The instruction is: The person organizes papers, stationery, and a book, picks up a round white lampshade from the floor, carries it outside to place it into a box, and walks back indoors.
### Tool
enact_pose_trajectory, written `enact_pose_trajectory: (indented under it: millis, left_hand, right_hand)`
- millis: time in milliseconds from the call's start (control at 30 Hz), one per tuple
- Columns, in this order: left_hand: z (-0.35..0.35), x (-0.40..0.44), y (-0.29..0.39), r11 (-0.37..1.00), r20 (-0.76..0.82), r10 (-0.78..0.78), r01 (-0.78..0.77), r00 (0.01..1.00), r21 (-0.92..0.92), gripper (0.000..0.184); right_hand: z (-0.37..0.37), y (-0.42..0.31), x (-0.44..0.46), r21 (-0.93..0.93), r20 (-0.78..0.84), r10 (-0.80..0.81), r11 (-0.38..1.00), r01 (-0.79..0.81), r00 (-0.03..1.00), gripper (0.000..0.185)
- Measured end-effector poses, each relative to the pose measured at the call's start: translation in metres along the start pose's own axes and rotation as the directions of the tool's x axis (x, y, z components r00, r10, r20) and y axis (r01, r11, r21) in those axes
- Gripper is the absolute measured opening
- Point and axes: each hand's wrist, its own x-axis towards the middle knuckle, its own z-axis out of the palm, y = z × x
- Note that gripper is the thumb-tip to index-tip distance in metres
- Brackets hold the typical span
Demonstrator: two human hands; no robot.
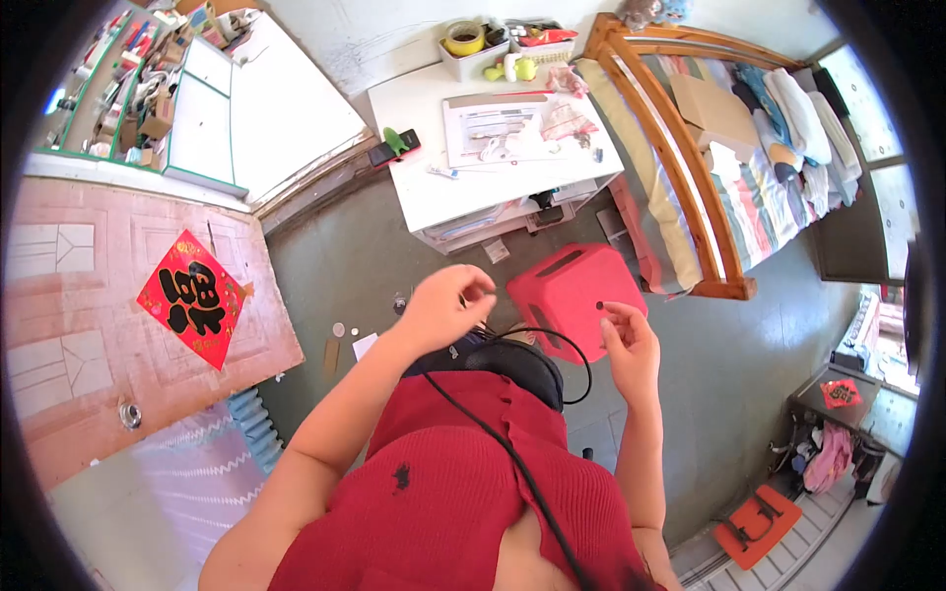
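My left hand [448, 305] is raised in front of my waist with its fingers curled in toward the thumb. Whatever is inside that curl, if anything, is too dark and small to name. My right hand [631, 350] is held up beside the red plastic stool [572, 295], its fingers bent. A tiny dark round spot [600, 306] shows at its fingertips; I cannot tell whether it is held or part of the stool behind. A black cable [589, 379] loops between the hands, near a black pouch-like thing [527, 366] at my waist.
Ahead stands a white desk [404, 197] with papers, a phone [394, 148] and storage bins [473, 64]. A wooden-railed bed [680, 177] with a cardboard box [714, 108] is at right. A pink door [99, 256] is at left. Small items lie on the grey floor [335, 261].
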Motion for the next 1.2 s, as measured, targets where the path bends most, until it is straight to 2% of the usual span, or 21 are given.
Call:
enact_pose_trajectory:
  millis: [133, 233, 367, 433, 467, 533, 567, 600, 667, 700, 733, 800, 867, 933, 967, 1000, 1067, 1100, 1133, 1200]
  left_hand:
    - [-0.043, 0.027, -0.051, 0.996, -0.202, -0.062, 0.074, 0.977, 0.051, 0.019]
    - [-0.081, 0.070, -0.119, 0.974, -0.283, -0.196, 0.220, 0.939, 0.058, 0.023]
    - [-0.134, 0.160, -0.231, 0.947, -0.336, -0.214, 0.279, 0.917, 0.161, 0.029]
    - [-0.157, 0.206, -0.278, 0.866, -0.432, -0.300, 0.433, 0.850, 0.252, 0.043]
    - [-0.165, 0.227, -0.296, 0.868, -0.424, -0.316, 0.439, 0.849, 0.232, 0.043]
    - [-0.182, 0.269, -0.316, 0.727, -0.440, -0.508, 0.643, 0.741, 0.242, 0.056]
    - [-0.190, 0.288, -0.326, 0.691, -0.380, -0.584, 0.685, 0.718, 0.232, 0.069]
    - [-0.193, 0.305, -0.334, 0.692, -0.362, -0.593, 0.685, 0.719, 0.226, 0.069]
    - [-0.193, 0.330, -0.345, 0.566, -0.331, -0.671, 0.747, 0.663, 0.348, 0.087]
    - [-0.189, 0.339, -0.353, 0.562, -0.334, -0.691, 0.767, 0.642, 0.310, 0.099]
    - [-0.187, 0.344, -0.359, 0.567, -0.317, -0.696, 0.764, 0.644, 0.308, 0.099]
    - [-0.185, 0.351, -0.365, 0.504, -0.232, -0.798, 0.827, 0.556, 0.250, 0.100]
    - [-0.186, 0.356, -0.373, 0.518, -0.169, -0.820, 0.835, 0.546, 0.186, 0.102]
    - [-0.185, 0.361, -0.397, 0.504, -0.124, -0.814, 0.795, 0.568, 0.337, 0.099]
    - [-0.186, 0.359, -0.411, 0.547, -0.102, -0.782, 0.756, 0.615, 0.360, 0.092]
    - [-0.186, 0.356, -0.424, 0.555, -0.097, -0.777, 0.750, 0.622, 0.360, 0.092]
    - [-0.182, 0.347, -0.435, 0.763, 0.009, -0.615, 0.593, 0.788, 0.257, 0.082]
    - [-0.191, 0.341, -0.406, 0.774, 0.029, -0.609, 0.585, 0.793, 0.241, 0.068]
    - [-0.187, 0.337, -0.406, 0.779, 0.029, -0.603, 0.580, 0.797, 0.238, 0.068]
    - [-0.182, 0.329, -0.411, 0.766, 0.091, -0.642, 0.638, 0.761, 0.073, 0.055]
  right_hand:
    - [0.023, -0.024, 0.056, -0.035, 0.093, -0.059, 0.997, 0.062, 0.994, 0.023]
    - [0.058, -0.045, 0.095, -0.021, 0.149, -0.088, 0.996, 0.092, 0.985, 0.023]
    - [0.119, -0.062, 0.147, -0.064, 0.193, -0.045, 0.996, 0.058, 0.980, 0.023]
    - [0.154, -0.066, 0.170, -0.067, 0.211, 0.021, 0.998, -0.007, 0.977, 0.024]
    - [0.170, -0.073, 0.177, -0.088, 0.224, 0.056, 0.995, -0.037, 0.973, 0.024]
    - [0.196, -0.081, 0.190, -0.152, 0.214, 0.064, 0.988, -0.031, 0.975, 0.024]
    - [0.204, -0.084, 0.196, -0.167, 0.209, 0.079, 0.985, -0.044, 0.975, 0.024]
    - [0.211, -0.087, 0.200, -0.190, 0.194, 0.113, 0.979, -0.076, 0.974, 0.024]
    - [0.220, -0.089, 0.201, -0.220, 0.162, 0.169, 0.967, -0.131, 0.972, 0.025]
    - [0.220, -0.087, 0.202, -0.268, 0.132, 0.213, 0.948, -0.172, 0.968, 0.025]
    - [0.221, -0.088, 0.203, -0.316, 0.102, 0.253, 0.925, -0.209, 0.962, 0.026]
    - [0.225, -0.092, 0.206, -0.320, 0.090, 0.289, 0.915, -0.247, 0.953, 0.026]
    - [0.227, -0.093, 0.211, -0.320, 0.081, 0.326, 0.903, -0.285, 0.942, 0.026]
    - [0.229, -0.088, 0.214, -0.322, 0.081, 0.277, 0.916, -0.238, 0.957, 0.026]
    - [0.231, -0.088, 0.216, -0.324, 0.074, 0.282, 0.914, -0.244, 0.957, 0.026]
    - [0.234, -0.089, 0.220, -0.290, 0.083, 0.296, 0.921, -0.261, 0.952, 0.025]
    - [0.237, -0.090, 0.227, -0.257, 0.084, 0.301, 0.928, -0.271, 0.950, 0.023]
    - [0.238, -0.091, 0.228, -0.254, 0.106, 0.286, 0.934, -0.252, 0.952, 0.025]
    - [0.239, -0.093, 0.230, -0.249, 0.130, 0.272, 0.940, -0.234, 0.953, 0.027]
    - [0.239, -0.099, 0.238, -0.268, 0.145, 0.259, 0.939, -0.214, 0.955, 0.027]
